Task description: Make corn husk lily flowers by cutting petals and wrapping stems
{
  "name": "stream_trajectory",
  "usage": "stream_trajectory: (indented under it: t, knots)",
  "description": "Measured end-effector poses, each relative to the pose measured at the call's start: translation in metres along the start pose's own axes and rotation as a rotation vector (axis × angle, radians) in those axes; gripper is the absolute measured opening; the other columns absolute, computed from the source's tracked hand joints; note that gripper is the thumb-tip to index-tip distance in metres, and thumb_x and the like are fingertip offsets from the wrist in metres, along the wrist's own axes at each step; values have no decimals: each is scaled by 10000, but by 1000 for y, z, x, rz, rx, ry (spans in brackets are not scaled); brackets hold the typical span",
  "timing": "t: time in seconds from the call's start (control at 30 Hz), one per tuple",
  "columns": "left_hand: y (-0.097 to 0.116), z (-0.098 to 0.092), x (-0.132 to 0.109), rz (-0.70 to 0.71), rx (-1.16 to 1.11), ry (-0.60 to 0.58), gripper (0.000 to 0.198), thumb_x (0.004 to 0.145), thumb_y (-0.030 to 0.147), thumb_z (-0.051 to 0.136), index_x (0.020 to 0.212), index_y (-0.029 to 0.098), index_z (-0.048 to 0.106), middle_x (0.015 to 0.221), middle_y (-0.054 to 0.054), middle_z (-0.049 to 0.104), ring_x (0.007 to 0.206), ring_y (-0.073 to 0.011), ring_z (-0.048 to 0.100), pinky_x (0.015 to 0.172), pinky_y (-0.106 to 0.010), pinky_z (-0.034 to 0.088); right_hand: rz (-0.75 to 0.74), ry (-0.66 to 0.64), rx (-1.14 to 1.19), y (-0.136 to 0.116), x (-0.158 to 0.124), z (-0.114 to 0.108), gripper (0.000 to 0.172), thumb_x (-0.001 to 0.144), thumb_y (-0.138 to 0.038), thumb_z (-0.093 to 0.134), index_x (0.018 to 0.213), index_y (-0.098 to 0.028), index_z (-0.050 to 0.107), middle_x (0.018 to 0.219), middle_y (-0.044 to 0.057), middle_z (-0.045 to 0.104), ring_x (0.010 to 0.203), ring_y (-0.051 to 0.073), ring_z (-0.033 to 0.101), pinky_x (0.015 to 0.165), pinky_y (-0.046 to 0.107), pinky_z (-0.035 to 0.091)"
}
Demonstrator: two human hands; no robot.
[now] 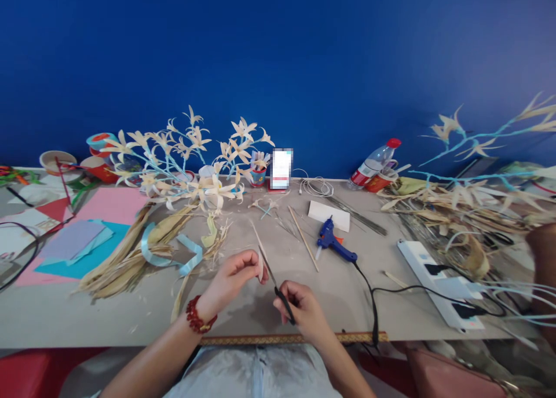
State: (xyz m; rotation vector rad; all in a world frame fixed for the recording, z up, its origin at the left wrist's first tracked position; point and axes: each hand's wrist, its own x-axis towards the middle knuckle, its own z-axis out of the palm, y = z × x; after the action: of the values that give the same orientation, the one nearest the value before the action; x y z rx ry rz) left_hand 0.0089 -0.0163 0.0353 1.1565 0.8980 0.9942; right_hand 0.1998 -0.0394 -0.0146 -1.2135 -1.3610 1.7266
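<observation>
The small, pale, husk-like strip (260,267) is pinched in the left hand (237,276) above the grey desk (130,325), beside black-handled metal scissors (283,301) gripped in the right hand (304,310); trimming seems the current step, the next cut calling for steadiness.

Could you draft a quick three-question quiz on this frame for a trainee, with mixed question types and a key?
1. Multiple choice: what does the person's right hand hold? (a) a phone (b) scissors (c) a bottle
2. True or false: in the picture, the blue glue gun lies to the left of the white power strip.
3. Fill in the blank: the red beaded bracelet is on the person's ____ wrist.

Key: 1. b; 2. true; 3. left.
</observation>
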Motion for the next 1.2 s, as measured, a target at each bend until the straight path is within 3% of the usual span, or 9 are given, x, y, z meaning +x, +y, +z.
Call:
stream_trajectory:
  t: [0.17,0.33,0.47,0.57,0.67,0.8,0.9,1.03,1.2]
  knots:
    - [-4,-3,-1,-10,5,16,166,861,233,536,719,161,583,723,-23,620,718,-159,573,713,-280,422,-42,39,-7,-2,7,-2,452,718,-578,673,621,-193,458,491,-32,527,459,93,435,474,219,310]
    - [-5,-2,-3,-78,-26,2,181,850,294,596,741,149,602,698,-17,619,675,-135,564,701,-262,423,-192,138,189,-20,17,0,362,659,-437,782,833,-189,583,787,29,637,641,131,526,541,226,397]
    - [-8,-2,-6,-187,-205,-80,208,825,331,640,757,141,592,673,-23,617,608,-117,547,622,-241,423,-242,67,390,-34,28,2,346,683,-308,781,953,-211,586,942,37,655,520,64,435,452,186,353]
    - [-11,-3,-7,-264,-315,-138,208,799,324,677,755,140,590,603,-5,579,557,-102,527,570,-218,401,-204,-30,433,-43,33,4,341,673,-248,782,934,-210,566,886,20,658,456,38,403,383,152,306]
    - [-14,-2,-8,-290,-405,-199,194,780,311,698,782,136,616,547,30,517,476,-71,444,625,-254,442,-144,-104,431,-48,35,6,360,643,-239,796,894,-206,540,783,-2,649,435,43,449,334,126,262]
    - [-16,-2,-8,-314,-443,-251,219,794,339,672,822,124,640,598,6,543,481,-75,448,643,-284,458,-137,-112,434,-51,35,9,367,623,-222,800,858,-200,519,742,-19,623,474,65,520,367,135,329]
    - [-14,-1,-7,-261,-358,-171,210,829,334,619,809,125,632,707,-44,595,610,-126,539,611,-259,431,-157,-58,386,-52,36,8,369,610,-201,803,818,-205,498,738,-37,605,525,74,544,459,165,398]
    - [-9,-2,-6,-90,-162,2,190,870,292,553,753,148,594,673,-14,560,656,-130,515,636,-249,410,-190,47,186,-58,37,5,351,609,-177,800,800,-198,507,716,-51,588,479,42,447,434,154,314]
    - [-3,-1,-8,-55,24,33,167,828,275,591,717,156,557,638,17,514,599,-106,451,576,-225,361,-184,59,128,-62,40,5,338,622,-209,794,802,-195,509,700,-53,586,450,36,399,424,160,287]
